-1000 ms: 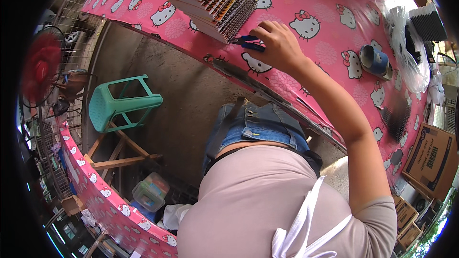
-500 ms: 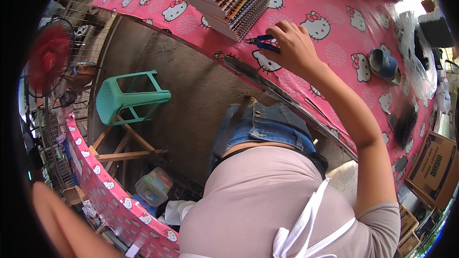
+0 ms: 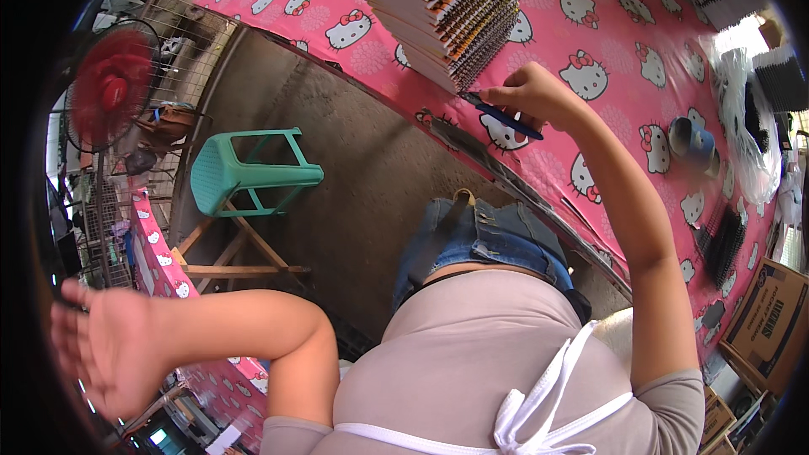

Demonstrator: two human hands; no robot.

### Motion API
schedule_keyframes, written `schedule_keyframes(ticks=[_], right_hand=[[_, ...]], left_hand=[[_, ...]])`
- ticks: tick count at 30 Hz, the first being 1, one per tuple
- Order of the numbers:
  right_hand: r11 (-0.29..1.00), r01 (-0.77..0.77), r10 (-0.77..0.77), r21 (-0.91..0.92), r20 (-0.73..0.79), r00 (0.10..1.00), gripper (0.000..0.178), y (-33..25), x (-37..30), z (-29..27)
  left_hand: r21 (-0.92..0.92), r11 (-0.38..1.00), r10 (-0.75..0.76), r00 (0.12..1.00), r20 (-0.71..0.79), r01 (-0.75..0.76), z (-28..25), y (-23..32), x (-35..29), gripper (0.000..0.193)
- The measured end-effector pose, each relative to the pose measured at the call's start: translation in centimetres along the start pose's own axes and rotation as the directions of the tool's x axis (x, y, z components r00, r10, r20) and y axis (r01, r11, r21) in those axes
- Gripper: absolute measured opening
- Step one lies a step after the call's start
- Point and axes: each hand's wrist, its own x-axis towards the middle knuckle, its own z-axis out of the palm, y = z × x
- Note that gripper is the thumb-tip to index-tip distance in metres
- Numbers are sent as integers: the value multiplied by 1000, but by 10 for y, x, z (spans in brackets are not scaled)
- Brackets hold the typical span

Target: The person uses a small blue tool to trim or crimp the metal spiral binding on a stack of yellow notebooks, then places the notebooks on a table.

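Observation:
My right hand is on the pink-covered table at the near corner of a tall stack of spiral-bound books. Between its fingers and thumb are blue-handled pliers, with their dark jaws pointing at the stack's bottom corner. Out at the far left, away from the table, my left hand is raised with its palm showing and fingers spread. It is a little blurred and holds nothing.
A blue cylindrical container lies on the table's right side, near a clear plastic bag and black spiral combs. Leftward are a green stool and a red fan. A cardboard box sits at the right.
My left forearm has swung up into view, showing the open hand. My right hand has turned with the pliers, whose handles now point toward the table's near edge. The whole view has shifted slightly.

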Motion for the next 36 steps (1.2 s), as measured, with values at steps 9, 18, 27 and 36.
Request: schedule_keyframes(ticks=[9,18,27,36], right_hand=[[467,378,-828,-800,-245,505,45,65,13,27],[577,448,-746,-683,-217,629,39,56,23,25],[999,31,-31,4,-14,999,54,20,15,-4],[734,384,-588,-560,-243,772,38,38,14,13]], left_hand=[[462,809,-434,899,55,363,-19,-36,-50,48],[452,811,-504,836,215,372,-20,-44,-56,42],[470,624,-779,539,319,624,2,-79,-122,28],[534,174,-961,26,274,827,4,-95,-205,31]])
